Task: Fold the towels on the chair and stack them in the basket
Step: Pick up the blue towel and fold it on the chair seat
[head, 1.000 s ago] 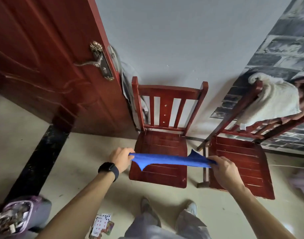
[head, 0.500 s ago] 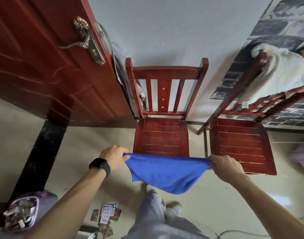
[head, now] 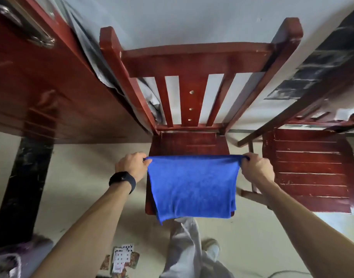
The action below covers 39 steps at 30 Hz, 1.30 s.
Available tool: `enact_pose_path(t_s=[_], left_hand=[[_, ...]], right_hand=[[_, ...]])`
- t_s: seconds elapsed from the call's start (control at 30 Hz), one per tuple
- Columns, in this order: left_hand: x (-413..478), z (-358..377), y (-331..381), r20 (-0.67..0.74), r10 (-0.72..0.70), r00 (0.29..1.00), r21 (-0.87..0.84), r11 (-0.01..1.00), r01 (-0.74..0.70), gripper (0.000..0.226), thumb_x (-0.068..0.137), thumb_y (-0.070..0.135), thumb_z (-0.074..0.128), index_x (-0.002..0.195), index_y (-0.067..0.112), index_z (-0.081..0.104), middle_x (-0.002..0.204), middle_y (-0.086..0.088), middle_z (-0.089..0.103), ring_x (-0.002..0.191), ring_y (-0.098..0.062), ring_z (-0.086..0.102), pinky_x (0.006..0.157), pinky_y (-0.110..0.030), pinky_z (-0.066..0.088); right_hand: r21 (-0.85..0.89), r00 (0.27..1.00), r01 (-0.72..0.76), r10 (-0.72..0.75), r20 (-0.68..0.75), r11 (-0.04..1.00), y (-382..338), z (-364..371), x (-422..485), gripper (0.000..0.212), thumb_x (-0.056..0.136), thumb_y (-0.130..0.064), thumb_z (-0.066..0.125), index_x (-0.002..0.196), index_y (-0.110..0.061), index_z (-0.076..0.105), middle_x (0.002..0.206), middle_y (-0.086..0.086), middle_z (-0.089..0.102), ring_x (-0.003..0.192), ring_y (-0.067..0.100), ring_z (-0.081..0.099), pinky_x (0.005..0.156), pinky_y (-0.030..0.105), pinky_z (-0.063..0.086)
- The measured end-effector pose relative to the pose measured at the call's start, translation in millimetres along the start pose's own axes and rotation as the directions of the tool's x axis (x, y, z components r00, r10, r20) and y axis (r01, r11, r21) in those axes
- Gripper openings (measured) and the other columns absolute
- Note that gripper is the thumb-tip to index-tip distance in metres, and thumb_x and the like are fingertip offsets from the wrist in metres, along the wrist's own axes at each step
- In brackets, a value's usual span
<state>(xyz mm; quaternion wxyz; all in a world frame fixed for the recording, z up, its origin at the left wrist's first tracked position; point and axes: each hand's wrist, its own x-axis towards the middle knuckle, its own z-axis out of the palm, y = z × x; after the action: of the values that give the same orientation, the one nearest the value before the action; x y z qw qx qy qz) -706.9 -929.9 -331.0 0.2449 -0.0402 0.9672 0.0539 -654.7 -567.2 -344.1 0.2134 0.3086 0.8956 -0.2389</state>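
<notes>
Two hands pinched the blue towel (head: pixel 192 185) by its upper corners, left hand (head: pixel 132 167) and right hand (head: pixel 256 170) closed tight; it hung doubled over the chair (head: pixel 189 143) seat's front; laying it flat on that seat should keep edges matched.

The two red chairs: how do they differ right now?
The middle chair faces the camera squarely, and the blue towel held by the left hand and right hand hangs over its seat. The right chair stands turned at an angle, its slatted seat bare and its paint more chipped. Both are dark red wood.
</notes>
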Motion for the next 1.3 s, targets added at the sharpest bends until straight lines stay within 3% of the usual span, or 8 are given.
enact_pose_path(t_s=[0.2, 0.33, 0.6, 0.9, 1.0, 1.13, 1.23, 1.3], left_hand=[[108.0, 39.2, 7.5, 0.084, -0.129, 0.988, -0.350, 0.925, 0.151, 0.024, 0.080, 0.045, 0.052, 0.086, 0.024, 0.062, 0.082, 0.002, 0.073, 0.083, -0.027, 0.067, 0.074, -0.038, 0.057], [133.6, 68.9, 17.5, 0.138, -0.249, 0.959, -0.563, 0.776, 0.283, 0.045, 0.081, 0.041, 0.057, 0.125, 0.031, 0.053, 0.103, 0.001, 0.074, 0.092, -0.026, 0.071, 0.088, -0.038, 0.055], [9.8, 180.0, -7.1, 0.447, -0.372, 0.813, -0.351, 0.763, 0.543, 0.041, 0.086, 0.025, 0.067, 0.121, 0.007, 0.054, 0.122, -0.016, 0.059, 0.110, -0.035, 0.059, 0.086, -0.033, 0.047], [-44.2, 242.3, -16.8, 0.344, -0.420, 0.840, -0.393, 0.748, 0.535, 0.023, 0.092, 0.024, 0.060, 0.096, 0.002, 0.060, 0.100, -0.020, 0.068, 0.097, -0.038, 0.063, 0.076, -0.036, 0.045], [-49.3, 241.7, -22.6, 0.357, -0.447, 0.820, -0.497, 0.653, 0.572, 0.019, 0.090, 0.028, 0.063, 0.091, 0.010, 0.060, 0.089, -0.008, 0.070, 0.088, -0.031, 0.066, 0.078, -0.034, 0.050], [-53.8, 217.2, -28.0, 0.436, -0.393, 0.809, -0.656, 0.477, 0.585, 0.011, 0.085, 0.029, 0.072, 0.079, 0.022, 0.066, 0.080, 0.000, 0.075, 0.074, -0.022, 0.072, 0.067, -0.031, 0.056], [-53.0, 193.4, -30.5, 0.504, -0.369, 0.781, -0.723, 0.314, 0.615, 0.014, 0.088, 0.034, 0.070, 0.092, 0.021, 0.068, 0.088, 0.000, 0.076, 0.071, -0.015, 0.069, 0.058, -0.024, 0.045], [-49.6, 171.0, -29.1, 0.513, -0.350, 0.784, -0.784, 0.181, 0.594, 0.020, 0.090, 0.035, 0.068, 0.102, 0.019, 0.067, 0.092, -0.002, 0.074, 0.074, -0.014, 0.068, 0.065, -0.025, 0.046]], right_hand=[[0.144, 0.999, 0.016, -0.010, -0.039, 0.989, -27.0, 33.4, 86.8, 0.036, 0.090, -0.026, 0.048, 0.120, -0.024, 0.068, 0.104, 0.014, 0.072, 0.095, 0.037, 0.066, 0.081, 0.035, 0.051], [0.238, 0.990, -0.073, 0.042, 0.132, 0.968, -13.4, 67.0, 109.3, 0.065, 0.093, -0.030, 0.057, 0.152, -0.032, 0.030, 0.115, 0.002, 0.061, 0.096, 0.029, 0.067, 0.087, 0.038, 0.053], [0.014, 0.864, -0.405, 0.377, 0.333, 0.914, 93.6, 152.1, -3.5, 0.048, 0.090, -0.034, 0.061, 0.130, -0.009, 0.050, 0.118, 0.014, 0.066, 0.114, 0.034, 0.058, 0.089, 0.037, 0.045], [0.063, 0.939, -0.268, 0.246, 0.242, 0.961, 119.6, 194.1, -32.9, 0.030, 0.095, -0.024, 0.061, 0.115, -0.002, 0.057, 0.110, 0.019, 0.064, 0.115, 0.037, 0.053, 0.091, 0.038, 0.040], [0.147, 0.909, -0.377, 0.335, 0.249, 0.914, 117.7, 193.5, -30.0, 0.021, 0.090, -0.027, 0.062, 0.105, -0.013, 0.057, 0.103, 0.012, 0.066, 0.099, 0.032, 0.059, 0.084, 0.038, 0.047], [0.465, 0.832, -0.548, 0.393, 0.392, 0.696, 112.9, 176.2, -30.3, 0.020, 0.086, -0.015, 0.072, 0.088, -0.013, 0.052, 0.082, 0.013, 0.070, 0.074, 0.029, 0.068, 0.069, 0.037, 0.055], [0.564, 0.814, -0.578, 0.361, 0.456, 0.590, 108.1, 143.8, -27.8, 0.025, 0.082, -0.005, 0.076, 0.071, -0.011, 0.054, 0.071, 0.011, 0.062, 0.053, 0.017, 0.066, 0.055, 0.022, 0.055], [0.636, 0.809, -0.586, 0.322, 0.491, 0.501, 96.9, 113.7, -22.8, 0.010, 0.083, -0.004, 0.076, 0.086, -0.002, 0.067, 0.074, 0.012, 0.068, 0.058, 0.012, 0.068, 0.061, 0.021, 0.059]])
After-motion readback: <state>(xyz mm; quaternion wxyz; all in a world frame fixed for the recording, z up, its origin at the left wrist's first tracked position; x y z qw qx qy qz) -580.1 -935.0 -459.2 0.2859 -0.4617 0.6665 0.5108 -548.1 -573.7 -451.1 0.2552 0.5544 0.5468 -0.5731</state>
